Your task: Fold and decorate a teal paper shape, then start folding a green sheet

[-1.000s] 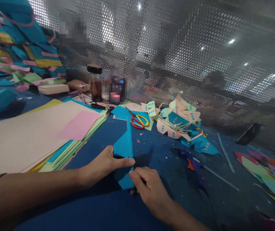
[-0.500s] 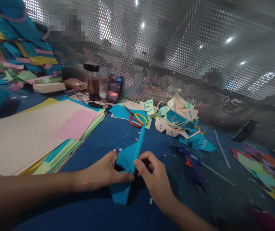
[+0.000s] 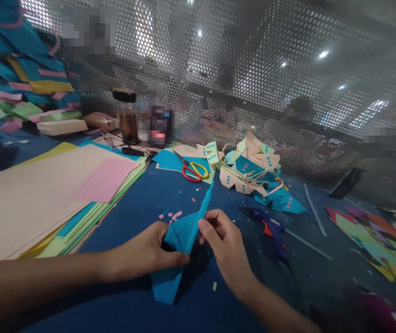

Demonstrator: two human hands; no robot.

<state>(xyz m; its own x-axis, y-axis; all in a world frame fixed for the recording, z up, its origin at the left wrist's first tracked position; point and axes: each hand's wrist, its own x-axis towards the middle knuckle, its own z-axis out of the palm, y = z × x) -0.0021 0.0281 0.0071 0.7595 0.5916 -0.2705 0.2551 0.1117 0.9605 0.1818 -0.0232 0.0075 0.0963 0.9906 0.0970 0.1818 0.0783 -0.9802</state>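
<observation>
A blue folded paper piece (image 3: 182, 231), with a long narrow strip rising toward its upper right, is held between my hands above the table. My left hand (image 3: 152, 249) grips its body from the left, thumb laid across the front and fingers hidden behind. My right hand (image 3: 220, 238) pinches the narrow strip's right edge between thumb and curled fingers. Just beyond the paper lie small pink paper bits (image 3: 175, 215). Farther off, scissors (image 3: 195, 171) with red and yellow handles rest on paper sheets.
Stacked paper sheets (image 3: 55, 194) cover the left. Folded paper figures (image 3: 250, 166) are piled ahead. A blue glue gun (image 3: 270, 229) and clear glue sticks (image 3: 315, 210) lie to the right, near coloured paper scraps (image 3: 374, 240). Behind stand a dark-lidded jar (image 3: 127, 118) and a perforated metal screen (image 3: 253, 64).
My right hand has slid a little up along the strip. The folded paper's lower end has shifted left and downward, and its strip leans more to the right. The view has turned slightly right.
</observation>
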